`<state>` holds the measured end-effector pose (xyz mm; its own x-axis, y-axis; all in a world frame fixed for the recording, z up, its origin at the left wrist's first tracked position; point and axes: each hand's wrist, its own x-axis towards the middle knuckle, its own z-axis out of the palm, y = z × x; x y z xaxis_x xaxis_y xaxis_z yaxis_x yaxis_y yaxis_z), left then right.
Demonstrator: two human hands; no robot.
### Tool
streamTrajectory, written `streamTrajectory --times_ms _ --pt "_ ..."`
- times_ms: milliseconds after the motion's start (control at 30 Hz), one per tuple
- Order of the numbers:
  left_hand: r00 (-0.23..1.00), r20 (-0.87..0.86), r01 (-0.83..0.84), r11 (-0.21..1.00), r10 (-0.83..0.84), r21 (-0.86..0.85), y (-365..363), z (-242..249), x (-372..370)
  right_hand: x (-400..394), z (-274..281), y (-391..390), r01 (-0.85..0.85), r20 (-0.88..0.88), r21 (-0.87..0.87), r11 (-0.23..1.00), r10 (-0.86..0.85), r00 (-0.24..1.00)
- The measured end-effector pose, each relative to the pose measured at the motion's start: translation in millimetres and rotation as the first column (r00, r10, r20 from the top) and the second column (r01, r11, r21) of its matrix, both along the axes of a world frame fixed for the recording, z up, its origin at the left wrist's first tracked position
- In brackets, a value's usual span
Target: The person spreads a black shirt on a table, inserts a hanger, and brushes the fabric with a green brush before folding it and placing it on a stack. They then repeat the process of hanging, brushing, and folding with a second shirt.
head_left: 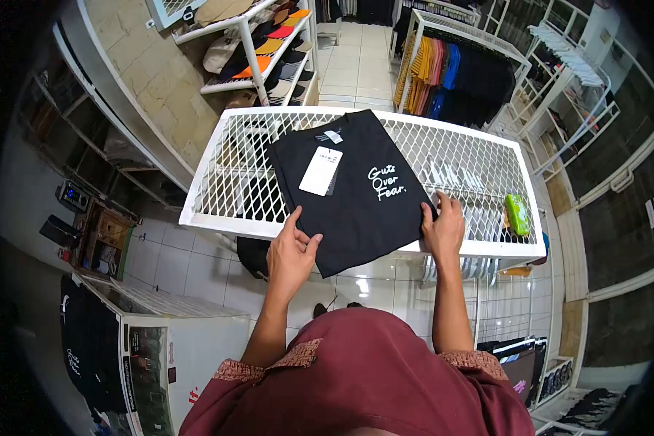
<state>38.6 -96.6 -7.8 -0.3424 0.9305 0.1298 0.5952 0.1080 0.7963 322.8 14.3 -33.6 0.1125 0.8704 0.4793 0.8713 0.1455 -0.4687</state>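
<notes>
A folded black T-shirt (356, 225) with white lettering lies on the white mesh-topped rack (232, 227), its near corner reaching past the rack's front edge. A white tag (321, 171) rests on the shirt near the collar. At the shirt's left edge is my left hand (292, 254), its thumb and fingers apart. My right hand (443, 227) touches the right edge near the front corner, fingers spread. Neither hand is closed round the fabric.
A green packet (517, 215) lies at the rack's right end. Shelves of caps (269, 65) stand at the back left, and hanging shirts (436, 65) at the back right. A white cabinet (203, 356) is at the lower left.
</notes>
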Motion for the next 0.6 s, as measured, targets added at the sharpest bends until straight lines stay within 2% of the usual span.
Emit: streamTrajectory --times_ms 100,167,233,267,300,333,367,433,500,567,600 --pt "1.000 0.031 -0.001 0.999 0.000 0.045 7 -9 -6 8 5 -7 -0.089 -0.061 -0.078 0.993 0.084 0.995" --pt "0.999 0.002 -0.032 0.996 0.032 0.080 11 -8 -10 8 21 -34 -0.123 -0.011 -0.029 0.992 0.123 0.992" --pt "0.994 -0.051 -0.087 0.988 0.094 0.131 16 -5 -14 4 39 -65 -0.181 -0.113 -0.251 0.951 0.157 0.981" --pt "0.989 -0.104 -0.091 0.985 0.106 0.143 19 -6 -18 1 38 -75 -0.184 -0.109 -0.260 0.948 0.161 0.981" --pt "0.981 -0.159 -0.089 0.983 0.114 0.159 21 -7 -21 -2 37 -85 -0.213 -0.190 -0.269 0.939 0.165 0.968" --pt "0.964 -0.235 -0.091 0.983 0.127 0.159 21 -9 -23 -5 35 -90 -0.238 -0.272 -0.272 0.932 0.163 0.949" --pt "0.964 -0.238 -0.081 0.984 0.117 0.156 21 -8 -21 -10 35 -90 -0.229 -0.274 -0.275 0.934 0.153 0.949" --pt "0.935 -0.323 -0.135 0.989 0.145 0.056 20 -2 -17 -17 35 -83 -0.185 -0.319 -0.222 0.957 0.108 0.942" --pt "0.932 -0.334 -0.138 0.990 0.139 0.026 21 1 -18 -16 31 -72 -0.176 -0.320 -0.199 0.964 0.106 0.941" --pt "0.943 -0.300 -0.138 0.990 0.142 0.035 22 -1 -22 -13 29 -63 -0.248 -0.467 -0.254 0.935 0.106 0.878" --pt "0.960 -0.251 -0.126 0.992 0.129 0.025 22 0 -23 -11 33 -62 -0.232 -0.494 -0.280 0.932 0.067 0.867"
